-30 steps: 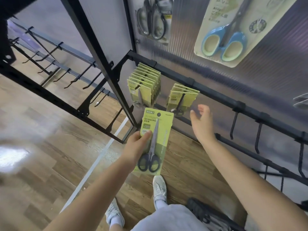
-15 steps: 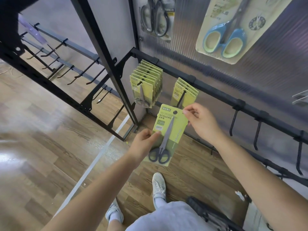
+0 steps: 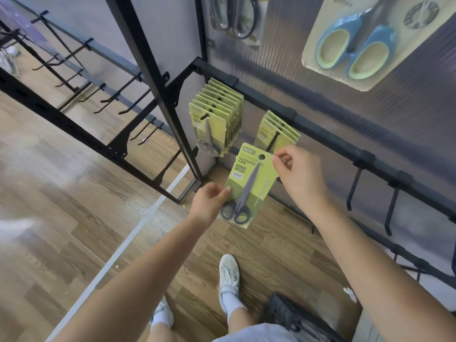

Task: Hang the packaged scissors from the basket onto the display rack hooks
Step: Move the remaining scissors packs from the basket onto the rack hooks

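Note:
A green card of black-handled packaged scissors [image 3: 249, 183] hangs in the air just below a rack hook [image 3: 273, 140]. My left hand [image 3: 211, 202] pinches the card's lower left edge. My right hand [image 3: 296, 172] pinches its upper right corner beside the hang hole. That hook carries a few matching green packs [image 3: 280, 130]. A fuller row of several green packs [image 3: 217, 119] hangs on the hook to the left. The black basket [image 3: 293, 317] sits on the floor at the bottom, by my feet.
A black rail [image 3: 345, 144] runs down to the right with bare hooks [image 3: 351, 188] on it. Large blue-handled scissors [image 3: 355, 45] and a dark pair [image 3: 237, 18] hang above. Another rack with bare hooks [image 3: 106, 95] stands at the left over wood flooring.
My right hand came in from open air and took the card's top corner. Both hands have raised the card toward the right-hand hook.

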Action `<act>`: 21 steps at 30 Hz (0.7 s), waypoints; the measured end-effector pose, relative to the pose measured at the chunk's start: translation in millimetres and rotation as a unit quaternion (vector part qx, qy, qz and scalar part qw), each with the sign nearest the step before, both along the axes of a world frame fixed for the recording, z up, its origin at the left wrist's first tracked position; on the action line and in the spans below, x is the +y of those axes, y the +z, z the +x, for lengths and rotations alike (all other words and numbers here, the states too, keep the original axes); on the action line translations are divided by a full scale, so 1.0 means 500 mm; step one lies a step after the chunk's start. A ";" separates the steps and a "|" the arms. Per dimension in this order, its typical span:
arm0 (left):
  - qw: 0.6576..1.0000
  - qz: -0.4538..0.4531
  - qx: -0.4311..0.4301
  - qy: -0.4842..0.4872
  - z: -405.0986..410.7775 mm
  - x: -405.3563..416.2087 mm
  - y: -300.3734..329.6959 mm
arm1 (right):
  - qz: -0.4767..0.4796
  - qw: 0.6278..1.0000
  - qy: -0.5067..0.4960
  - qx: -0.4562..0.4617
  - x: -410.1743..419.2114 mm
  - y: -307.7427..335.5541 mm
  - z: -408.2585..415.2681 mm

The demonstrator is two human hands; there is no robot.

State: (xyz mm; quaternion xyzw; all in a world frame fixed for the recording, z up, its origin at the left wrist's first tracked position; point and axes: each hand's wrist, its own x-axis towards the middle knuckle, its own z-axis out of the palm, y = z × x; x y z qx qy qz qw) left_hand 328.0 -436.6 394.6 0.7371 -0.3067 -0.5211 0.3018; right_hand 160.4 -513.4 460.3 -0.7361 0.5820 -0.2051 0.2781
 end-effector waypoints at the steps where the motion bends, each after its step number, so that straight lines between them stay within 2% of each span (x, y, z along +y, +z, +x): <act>1: 1.000 -0.001 -0.001 0.001 0.000 -0.006 -0.006 | -0.005 1.000 0.000 0.003 0.000 -0.004 -0.001; 10: 1.000 -0.003 -0.004 0.008 -0.025 -0.042 -0.047 | -0.053 0.998 -0.013 0.027 0.001 -0.020 -0.010; 21: 0.999 -0.022 -0.025 0.000 -0.059 -0.136 -0.064 | -0.119 0.981 0.017 0.152 0.016 -0.052 -0.016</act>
